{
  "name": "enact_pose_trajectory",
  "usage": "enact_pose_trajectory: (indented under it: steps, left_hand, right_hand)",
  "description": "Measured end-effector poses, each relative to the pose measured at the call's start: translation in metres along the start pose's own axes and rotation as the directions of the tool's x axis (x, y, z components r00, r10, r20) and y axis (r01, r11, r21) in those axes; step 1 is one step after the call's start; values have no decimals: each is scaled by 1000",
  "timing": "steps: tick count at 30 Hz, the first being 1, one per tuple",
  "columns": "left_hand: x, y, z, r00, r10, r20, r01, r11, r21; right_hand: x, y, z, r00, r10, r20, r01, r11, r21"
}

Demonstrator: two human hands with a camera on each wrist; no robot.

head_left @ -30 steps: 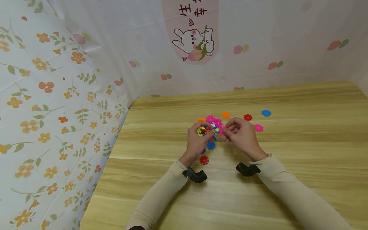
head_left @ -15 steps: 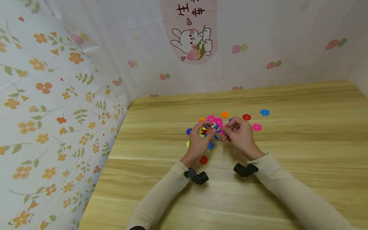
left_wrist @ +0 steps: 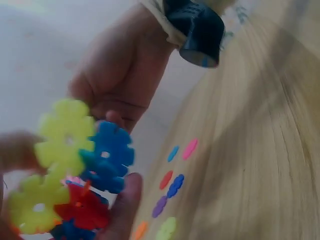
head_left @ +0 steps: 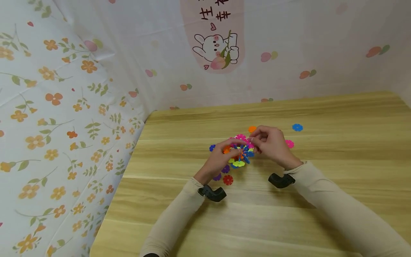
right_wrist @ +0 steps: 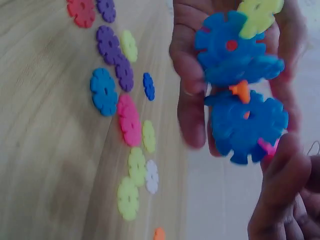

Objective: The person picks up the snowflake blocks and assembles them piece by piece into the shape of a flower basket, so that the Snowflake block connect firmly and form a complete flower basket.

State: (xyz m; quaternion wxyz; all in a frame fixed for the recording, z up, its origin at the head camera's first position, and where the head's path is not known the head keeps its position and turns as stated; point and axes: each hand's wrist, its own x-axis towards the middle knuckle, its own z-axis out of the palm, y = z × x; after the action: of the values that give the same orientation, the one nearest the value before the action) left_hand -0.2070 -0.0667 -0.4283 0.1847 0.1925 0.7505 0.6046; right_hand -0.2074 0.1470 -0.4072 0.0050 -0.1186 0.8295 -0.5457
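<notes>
My left hand (head_left: 216,160) grips a cluster of slotted flower-shaped plastic discs (head_left: 246,154) joined together just above the table. Blue discs (right_wrist: 250,125) make up much of it in the right wrist view, with an orange piece (right_wrist: 241,91) between them. The left wrist view shows yellow discs (left_wrist: 65,135) and a red disc (left_wrist: 82,206) on its other side. At the cluster's edge, my right hand (head_left: 273,146) pinches a pink disc (right_wrist: 268,146), mostly hidden by the fingers. The pink disc meets a blue disc's rim; how deep its slot sits is unclear.
Loose discs lie around the hands on the wooden table (head_left: 179,192): a blue disc (head_left: 297,127), a pink disc (head_left: 289,144), an orange disc (head_left: 252,129), a red disc (head_left: 228,180) and several others. A patterned cloth (head_left: 154,50) hangs behind and at left.
The cluster has turned in my left hand, so a yellow disc now shows at its lower side. My right hand has stayed at its right edge with the pink disc, shifting slightly.
</notes>
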Motion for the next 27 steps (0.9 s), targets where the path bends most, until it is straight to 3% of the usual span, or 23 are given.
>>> enact_pose_trajectory:
  steps: [5,8,12,15,19,22,27]
  left_hand:
    - [-2,-7,-1,994,-11,-110,3,998,-65]
    - [-4,-8,-2,989,16,-147,-26,998,-66]
    - [-5,-9,-3,988,29,-154,-39,997,-65]
    - [-4,-12,-2,987,25,-158,-36,997,-66]
    - [-5,-15,-1,986,14,-164,-25,998,-64]
    - [-5,-15,0,986,4,-169,-15,998,-66]
    - [-2,-14,2,986,3,-167,-15,998,-68]
  right_hand:
    - [6,1,-14,992,10,123,0,997,-78]
    - [11,8,-38,978,40,203,8,973,-231]
    - [16,28,-69,962,84,259,62,858,-510]
    - [16,42,-80,962,134,239,56,757,-651]
    - [10,56,-81,966,175,188,18,685,-728]
    - [8,62,-80,971,166,173,16,676,-737]
    - [10,66,-82,971,170,171,-10,736,-677]
